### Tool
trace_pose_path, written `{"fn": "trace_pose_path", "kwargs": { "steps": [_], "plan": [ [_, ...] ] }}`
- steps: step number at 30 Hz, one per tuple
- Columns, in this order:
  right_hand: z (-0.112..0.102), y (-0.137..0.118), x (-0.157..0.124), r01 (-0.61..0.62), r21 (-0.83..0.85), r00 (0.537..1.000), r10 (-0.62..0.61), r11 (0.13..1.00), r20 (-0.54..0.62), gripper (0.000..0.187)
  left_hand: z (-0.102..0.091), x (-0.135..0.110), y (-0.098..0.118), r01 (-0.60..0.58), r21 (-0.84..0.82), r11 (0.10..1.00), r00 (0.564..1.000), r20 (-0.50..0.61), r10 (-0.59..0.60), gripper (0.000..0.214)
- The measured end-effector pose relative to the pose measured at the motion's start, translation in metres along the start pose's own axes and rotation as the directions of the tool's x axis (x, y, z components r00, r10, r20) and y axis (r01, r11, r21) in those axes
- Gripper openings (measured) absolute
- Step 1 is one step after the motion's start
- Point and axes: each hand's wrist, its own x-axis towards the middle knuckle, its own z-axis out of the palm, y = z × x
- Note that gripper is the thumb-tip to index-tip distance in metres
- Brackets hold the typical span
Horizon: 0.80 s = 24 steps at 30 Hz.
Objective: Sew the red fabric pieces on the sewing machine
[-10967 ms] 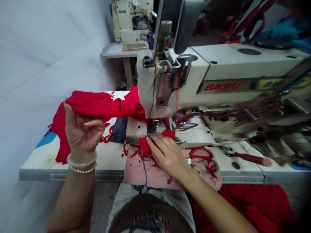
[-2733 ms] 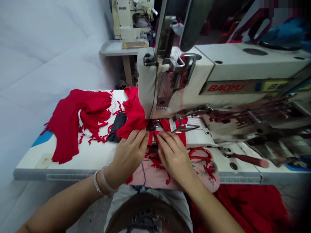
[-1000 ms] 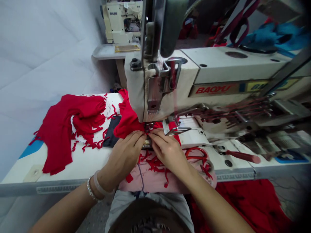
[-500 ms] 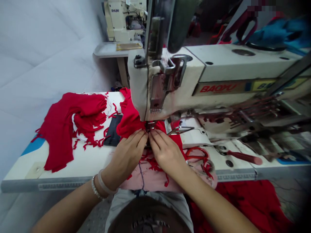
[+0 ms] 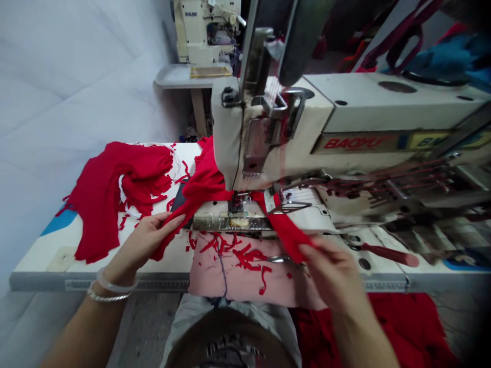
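Red fabric (image 5: pixel 207 186) runs under the presser foot (image 5: pixel 241 198) of a white sewing machine (image 5: pixel 276 148). My left hand (image 5: pixel 148 237) pinches the fabric's left part between thumb and fingers, left of the needle area. On the other side, my right hand (image 5: pixel 332 268) is closed on the end of a red fabric strip (image 5: pixel 287 232), pulled toward the front right; this hand is slightly blurred. Between my hands the metal machine bed edge (image 5: pixel 215 223) shows. Red scraps (image 5: pixel 245 255) lie on a pink cloth (image 5: pixel 215 278) below it, with scissors (image 5: pixel 278 259) partly hidden by my right hand.
A red garment piece (image 5: pixel 103 189) lies on the table's left (image 5: pixel 38 260). A red-handled tool (image 5: pixel 389 254) rests at the right. More red fabric (image 5: pixel 406 327) hangs below the table edge. Another sewing machine (image 5: pixel 207 33) stands behind.
Both hands have moved apart from beside the presser foot, the left going left and the right going right and nearer. The red fabric is now spread sideways, baring the machine bed edge.
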Motion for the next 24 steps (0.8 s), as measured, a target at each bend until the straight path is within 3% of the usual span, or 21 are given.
{"fn": "trace_pose_path", "kwargs": {
  "steps": [2,3,4,5,6,7,8,9,11,12,14,16,18,20,21,22,24],
  "plan": [
    [-0.012,-0.018,0.006,0.111,0.16,0.966,-0.069,0.981,-0.249,0.022,-0.015,-0.006,0.0,0.001,-0.18,0.984,0.999,-0.051,-0.011,0.036],
    [-0.012,-0.027,0.01,0.257,0.158,0.918,-0.189,0.953,-0.348,0.023,-0.022,-0.007,0.003,-0.058,-0.326,0.944,0.993,-0.118,0.02,0.032],
    [-0.008,-0.034,0.014,0.351,0.072,0.858,-0.289,0.934,-0.425,0.019,-0.026,-0.007,0.007,-0.15,-0.476,0.867,0.978,-0.202,0.058,0.027],
    [0.002,-0.038,0.017,0.481,-0.115,0.745,-0.474,0.869,-0.469,0.015,-0.027,-0.006,0.013,-0.251,-0.602,0.758,0.954,-0.286,0.088,0.021],
    [0.017,-0.04,0.02,0.576,-0.336,0.647,-0.667,0.745,-0.37,0.016,-0.026,-0.004,0.021,-0.332,-0.696,0.637,0.932,-0.346,0.108,0.014],
    [0.035,-0.039,0.023,0.666,-0.495,0.561,-0.812,0.558,-0.16,0.018,-0.022,-0.001,0.029,-0.385,-0.759,0.525,0.918,-0.376,0.13,0.01],
    [0.054,-0.035,0.024,0.754,-0.551,0.524,-0.833,0.358,0.177,0.016,-0.016,0.001,0.038,-0.409,-0.801,0.438,0.912,-0.377,0.161,0.008],
    [0.072,-0.03,0.025,0.817,-0.541,0.453,-0.804,0.201,0.386,0.014,-0.007,0.003,0.047,-0.421,-0.824,0.38,0.906,-0.364,0.214,0.008],
    [0.096,-0.017,0.025,0.877,-0.479,0.362,-0.702,0.034,0.613,0.015,0.016,0.004,0.06,-0.452,-0.797,0.401,0.874,-0.306,0.377,0.014],
    [0.102,-0.012,0.024,0.88,-0.475,0.351,-0.677,0.003,0.646,0.017,0.028,0.004,0.064,-0.515,-0.713,0.477,0.828,-0.269,0.492,0.016],
    [0.098,-0.006,0.022,0.845,-0.535,0.396,-0.65,-0.018,0.648,0.018,0.051,0.004,0.065,-0.682,-0.417,0.601,0.702,-0.143,0.697,0.017],
    [0.086,-0.007,0.02,0.769,-0.638,0.477,-0.625,-0.043,0.618,0.013,0.069,0.006,0.058,-0.815,-0.048,0.577,0.578,0.014,0.816,0.013],
    [0.075,-0.012,0.017,0.715,-0.694,0.533,-0.577,-0.084,0.618,0.012,0.08,0.008,0.048,-0.873,0.329,0.361,0.434,0.182,0.882,0.013],
    [0.071,-0.015,0.015,0.722,-0.684,0.54,-0.533,-0.104,0.651,0.016,0.085,0.008,0.038,-0.782,0.623,0.031,0.332,0.373,0.867,0.021],
    [0.072,-0.015,0.015,0.734,-0.672,0.534,-0.527,-0.1,0.661,0.019,0.085,0.006,0.034,-0.702,0.705,-0.104,0.324,0.446,0.834,0.024],
    [0.074,-0.014,0.014,0.742,-0.665,0.528,-0.533,-0.088,0.66,0.022,0.086,0.003,0.031,-0.642,0.747,-0.171,0.348,0.483,0.804,0.027],
    [0.078,-0.01,0.013,0.74,-0.67,0.53,-0.566,-0.055,0.632,0.027,0.087,-0.005,0.028,-0.57,0.799,-0.192,0.439,0.494,0.751,0.034]
  ]
}}
